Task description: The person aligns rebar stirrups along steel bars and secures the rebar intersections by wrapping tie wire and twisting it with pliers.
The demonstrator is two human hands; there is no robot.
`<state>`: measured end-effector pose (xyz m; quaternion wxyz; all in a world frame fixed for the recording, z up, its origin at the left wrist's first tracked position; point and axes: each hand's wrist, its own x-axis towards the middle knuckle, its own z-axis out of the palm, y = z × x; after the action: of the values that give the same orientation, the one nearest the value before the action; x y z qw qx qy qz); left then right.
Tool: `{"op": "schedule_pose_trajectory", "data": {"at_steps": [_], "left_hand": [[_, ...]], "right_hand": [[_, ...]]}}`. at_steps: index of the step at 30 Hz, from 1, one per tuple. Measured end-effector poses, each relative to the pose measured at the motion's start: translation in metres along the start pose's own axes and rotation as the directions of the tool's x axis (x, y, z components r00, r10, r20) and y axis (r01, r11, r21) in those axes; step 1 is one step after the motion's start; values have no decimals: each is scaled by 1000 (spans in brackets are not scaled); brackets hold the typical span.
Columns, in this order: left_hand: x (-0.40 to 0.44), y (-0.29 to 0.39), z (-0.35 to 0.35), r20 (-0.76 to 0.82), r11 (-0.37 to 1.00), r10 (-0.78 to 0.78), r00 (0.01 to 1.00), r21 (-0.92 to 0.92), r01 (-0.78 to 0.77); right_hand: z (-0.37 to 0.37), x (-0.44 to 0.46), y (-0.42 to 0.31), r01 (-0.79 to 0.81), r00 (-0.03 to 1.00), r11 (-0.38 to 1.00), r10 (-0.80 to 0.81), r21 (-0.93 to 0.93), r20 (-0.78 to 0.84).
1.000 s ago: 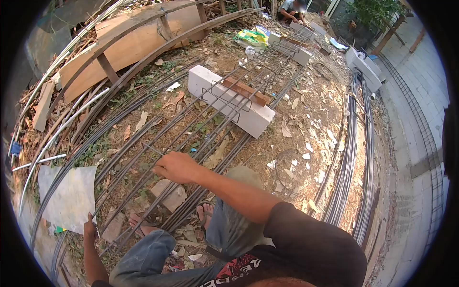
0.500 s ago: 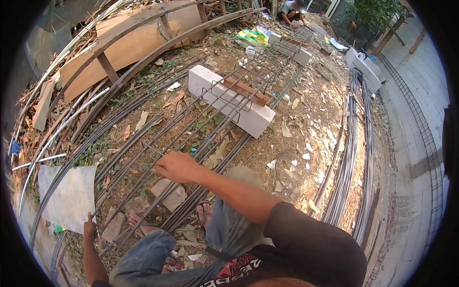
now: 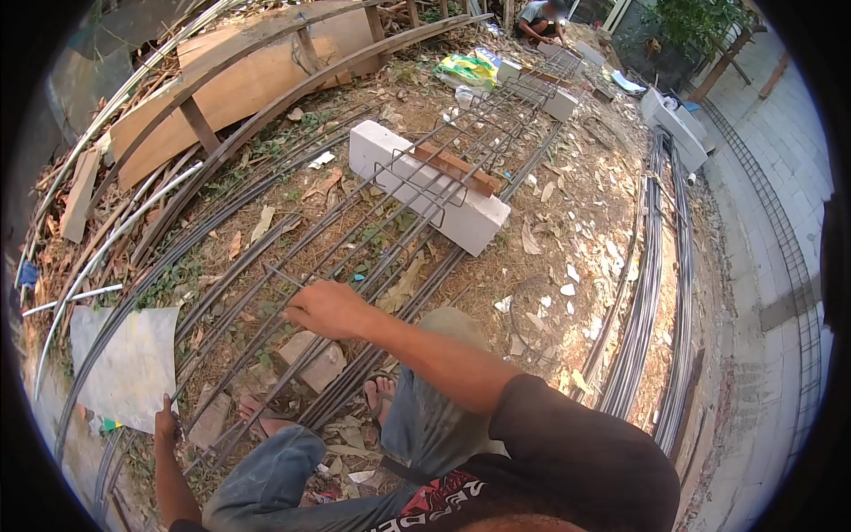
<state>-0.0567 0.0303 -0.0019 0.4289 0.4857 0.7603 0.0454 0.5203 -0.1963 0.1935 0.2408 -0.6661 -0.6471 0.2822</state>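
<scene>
My right hand (image 3: 326,310) is closed over the near part of a rebar cage (image 3: 341,213). Its fingers curl round a short steel stirrup (image 3: 282,276) that crosses the long bars. At lower left my left hand (image 3: 166,424) is closed beside the cage's near end, thumb up. A small dark thing shows at its fingers, too unclear to name. The cage lies over a white block (image 3: 430,188) with a brown wooden piece (image 3: 456,168) on it. Beneath the near bars is a broken slab (image 3: 313,362), by my sandalled feet.
Long loose rebars (image 3: 222,191) run along the left, near a grey sheet (image 3: 126,363). Rebar bundles (image 3: 651,293) lie on the right. A curved wooden frame (image 3: 306,75) and boards stand at upper left. Another person (image 3: 538,22) crouches at the cage's far end.
My two hands and the rebar cage stay where they were. Far off, the crouching person's hands and posture have shifted slightly.
</scene>
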Motion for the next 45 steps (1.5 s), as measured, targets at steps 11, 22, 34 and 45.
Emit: {"op": "schedule_pose_trajectory", "data": {"at_steps": [11, 22, 34, 45], "left_hand": [[7, -5, -1, 12, 1000, 10, 1000, 14, -10], [14, -9, -5, 43, 1000, 7, 999, -6, -7], [15, -10, -3, 12, 1000, -2, 1000, -4, 2], [13, -10, -5, 22, 1000, 5, 1000, 19, -5]], "right_hand": [[3, 2, 3, 16, 1000, 1000, -16, -6, -7], [4, 2, 3, 6, 1000, 1000, -6, 12, 1], [5, 0, 5, 17, 1000, 1000, -17, 19, -23], [5, 1, 6, 14, 1000, 1000, -14, 24, -18]]}}
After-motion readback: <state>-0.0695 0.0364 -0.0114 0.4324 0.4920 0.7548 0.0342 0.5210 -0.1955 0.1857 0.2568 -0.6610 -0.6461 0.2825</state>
